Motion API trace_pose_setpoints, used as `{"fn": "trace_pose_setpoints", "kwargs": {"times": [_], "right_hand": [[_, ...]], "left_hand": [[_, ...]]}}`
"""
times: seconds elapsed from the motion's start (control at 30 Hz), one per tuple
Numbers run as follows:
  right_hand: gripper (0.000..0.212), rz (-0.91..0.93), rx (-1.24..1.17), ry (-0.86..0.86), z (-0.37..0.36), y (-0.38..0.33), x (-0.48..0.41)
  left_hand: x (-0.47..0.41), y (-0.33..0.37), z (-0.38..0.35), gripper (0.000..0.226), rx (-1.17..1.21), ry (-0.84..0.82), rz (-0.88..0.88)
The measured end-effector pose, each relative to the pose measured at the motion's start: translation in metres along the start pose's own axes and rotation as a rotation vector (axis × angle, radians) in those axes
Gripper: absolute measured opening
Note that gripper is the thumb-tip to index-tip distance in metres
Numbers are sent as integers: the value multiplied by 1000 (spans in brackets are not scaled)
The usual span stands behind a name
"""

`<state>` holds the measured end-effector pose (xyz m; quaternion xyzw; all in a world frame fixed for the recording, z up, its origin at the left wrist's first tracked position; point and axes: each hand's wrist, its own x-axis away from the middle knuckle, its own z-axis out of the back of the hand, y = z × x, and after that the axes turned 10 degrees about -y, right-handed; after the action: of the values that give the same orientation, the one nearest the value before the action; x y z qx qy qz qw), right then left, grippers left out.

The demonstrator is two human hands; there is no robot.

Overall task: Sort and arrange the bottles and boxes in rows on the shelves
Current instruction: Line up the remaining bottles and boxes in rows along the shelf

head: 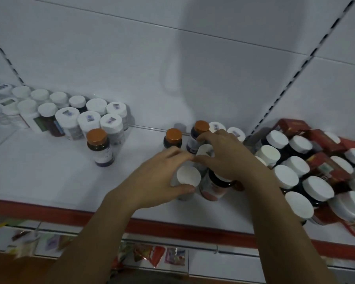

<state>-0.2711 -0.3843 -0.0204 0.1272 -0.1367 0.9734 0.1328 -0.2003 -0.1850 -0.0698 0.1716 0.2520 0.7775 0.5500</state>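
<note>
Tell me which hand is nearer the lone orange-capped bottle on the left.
Left. The left hand sits right of the orange-capped bottle, apart from it; the right hand lies farther right, beyond the left.

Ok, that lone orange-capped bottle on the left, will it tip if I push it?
The orange-capped bottle stands taller than wide, so a push near its cap would probably tip it; pushed low, it likely slides on the smooth shelf. Being round, it may roll once down. Its dark body looks rigid, possibly glass.
</note>
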Motion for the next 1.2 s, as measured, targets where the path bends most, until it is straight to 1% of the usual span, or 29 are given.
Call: {"fn": "trace_pose_setpoints", "kwargs": {"times": [0.1, 0.23, 0.27, 0.33, 0.4, 0.47, 0.57, 0.6, 0.67, 0.77, 0.87, 0.93, 1.03, 1.13, 1.2], "right_hand": [[47, -54, 16, -10, 0, 0, -6], [30, -46, 50, 35, 2, 3, -12], [30, -49, 61, 38, 3, 3, -13], [36, -67, 86, -7, 5, 3, -14], [45, -79, 126, -55, 9, 1, -13], [49, -88, 152, -62, 13, -1, -13], [44, -81, 124, 7, 32, -5, -9], [47, -74, 105, 48, 42, -8, -7], [53, -50, 53, 134, 66, -18, -2], [52, 32, 2, 250, 94, -38, -8], [52, 103, 14, 281, 103, -65, -36], [51, 158, 70, 261, 100, -82, -61], [48, 254, 224, 183, 85, -102, -96], [49, 333, 390, 79, 69, -112, -123], [45, 369, 481, 26, 63, -115, -134]], "left_hand": [[-9, -3, -15, 48, 73, 7, 3], [-8, -4, -24, 49, 102, 34, 27], [-6, -4, -23, 48, 126, 60, 36], [0, -3, -14, 48, 181, 134, 55], [8, -4, 7, 50, 218, 231, 67], [17, -8, 39, 49, 217, 327, 59], [23, -25, 89, 50, 117, 389, 81], [21, -32, 103, 52, 68, 384, 106], [14, -47, 126, 53, -23, 339, 135], [-3, -62, 148, 50, -97, 206, 115], [-16, -75, 158, 46, -133, 39, 67], [-21, -89, 159, 44, -246, -41, 32], [-23, -107, 159, 49, -473, -121, -9], [-25, -118, 158, 52, -529, -181, -78], [-25, -123, 152, 48, -529, -207, -112]]}}
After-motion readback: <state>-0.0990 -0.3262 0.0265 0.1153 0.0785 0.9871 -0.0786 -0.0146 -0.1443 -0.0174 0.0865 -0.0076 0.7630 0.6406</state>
